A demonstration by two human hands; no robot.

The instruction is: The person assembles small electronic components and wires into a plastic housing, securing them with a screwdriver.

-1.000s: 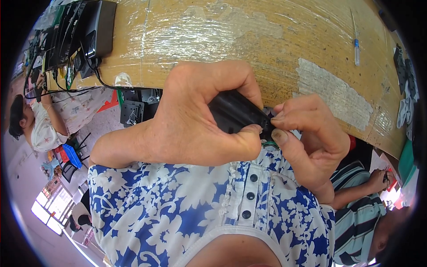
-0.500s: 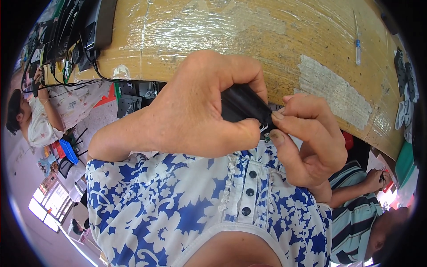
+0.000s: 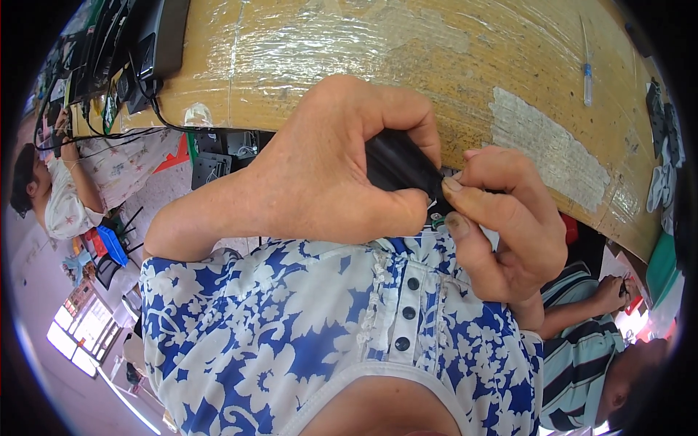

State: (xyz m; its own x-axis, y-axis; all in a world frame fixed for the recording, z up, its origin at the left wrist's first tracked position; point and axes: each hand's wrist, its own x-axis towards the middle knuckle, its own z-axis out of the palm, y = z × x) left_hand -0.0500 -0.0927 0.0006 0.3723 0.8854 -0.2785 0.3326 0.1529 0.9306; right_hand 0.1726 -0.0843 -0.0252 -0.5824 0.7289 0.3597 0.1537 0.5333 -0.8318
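Black casing [image 3: 400,163]: smooth, dark, faintly glossy, with a soft streak of light along its length; broader toward the palm, tapering to a narrower end. A small green part [image 3: 437,221] with a pale or metallic spot shows just below that end.

Hard to make out: much of the casing is covered by the left hand [image 3: 327,171], its broad end lost in the palm. Narrow end partly behind the fingertips of the right hand [image 3: 512,221]; detail there small and dark. Cannot tell whether the green part is joined to the casing. Underside out of sight.

Position: casing is held up in front of the wearer's floral shirt [image 3: 291,312], by the near edge of the table [image 3: 349,51], its narrow end pointing toward the right hand. Left hand curls round it, forefinger bent over the far side, thumb along the near side, gripping firmly. Right forefinger touches or nearly touches the narrow end; right thumb tip sits just below, a little apart from the forefinger. Cannot tell whether these two pinch anything; the other right fingers are bent inward.

On the table, a blue-handled tool [image 3: 587,83] lies toward the right end; a pale, rough patch [image 3: 549,149] runs toward the near edge.
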